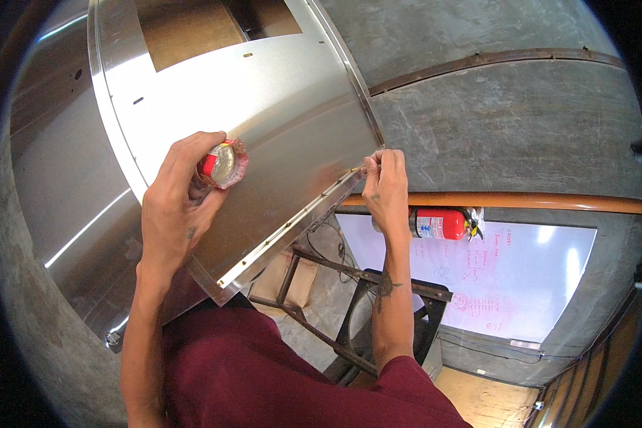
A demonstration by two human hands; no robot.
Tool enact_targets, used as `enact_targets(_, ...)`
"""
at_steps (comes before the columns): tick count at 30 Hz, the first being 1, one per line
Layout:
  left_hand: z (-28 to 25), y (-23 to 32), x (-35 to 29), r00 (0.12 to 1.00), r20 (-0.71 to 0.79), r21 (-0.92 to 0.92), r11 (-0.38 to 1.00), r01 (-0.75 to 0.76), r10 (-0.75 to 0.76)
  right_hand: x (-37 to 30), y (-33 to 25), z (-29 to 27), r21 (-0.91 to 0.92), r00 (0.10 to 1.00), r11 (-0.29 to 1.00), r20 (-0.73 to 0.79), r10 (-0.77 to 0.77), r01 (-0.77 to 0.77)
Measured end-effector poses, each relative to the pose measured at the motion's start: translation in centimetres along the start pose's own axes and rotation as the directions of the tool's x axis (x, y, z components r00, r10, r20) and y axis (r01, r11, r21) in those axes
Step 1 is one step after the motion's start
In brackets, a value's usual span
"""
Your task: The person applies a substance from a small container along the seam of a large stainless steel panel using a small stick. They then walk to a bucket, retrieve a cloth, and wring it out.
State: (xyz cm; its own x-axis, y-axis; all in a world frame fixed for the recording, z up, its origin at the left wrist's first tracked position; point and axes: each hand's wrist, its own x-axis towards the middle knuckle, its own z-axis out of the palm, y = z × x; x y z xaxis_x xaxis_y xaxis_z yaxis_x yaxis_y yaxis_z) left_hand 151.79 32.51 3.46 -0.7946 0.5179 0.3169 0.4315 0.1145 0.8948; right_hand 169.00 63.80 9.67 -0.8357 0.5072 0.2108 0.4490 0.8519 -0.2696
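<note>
My left hand [178,189] is wrapped round a small round container [223,165] with red and yellow on its side and a ragged pinkish rim. Its pale, shiny end faces up, above a large sheet metal panel [292,143]. At the panel's right corner my right hand [386,178] has its fingertips pinched together. A thin yellowish tip shows beside them, but what they hold is mostly hidden. From that corner a whitish strip [285,232] with several small dark spots runs along the panel's near edge.
A rectangular cutout [192,36] opens in the panel's far part. Below to the right stand a rusty metal frame [335,267] and a black chair-like object [357,314]. A red fire extinguisher [441,224], an orange pipe [521,202] and a whiteboard [528,271] line the grey wall.
</note>
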Motion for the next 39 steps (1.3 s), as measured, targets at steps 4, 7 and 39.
enact_targets(4, -0.14, 0.12, 0.13, 0.999, -0.011, 0.047, 0.998, -0.053, 0.053, -0.05, 0.05, 0.07, -0.014, 1.000, 1.000, -0.002, 0.000, 0.000)
enact_targets(7, -0.15, 0.20, 0.08, 1.000, -0.004, 0.046, 0.998, -0.031, 0.031, -0.03, -0.20, 0.03, -0.010, 1.000, 1.000, -0.004, 0.003, -0.003)
enact_targets(39, -0.21, 0.05, 0.34, 0.995, -0.036, 0.099, 0.991, -0.089, 0.093, 0.12, -0.28, -0.13, -0.080, 0.999, 0.996, 0.020, -0.034, 0.035)
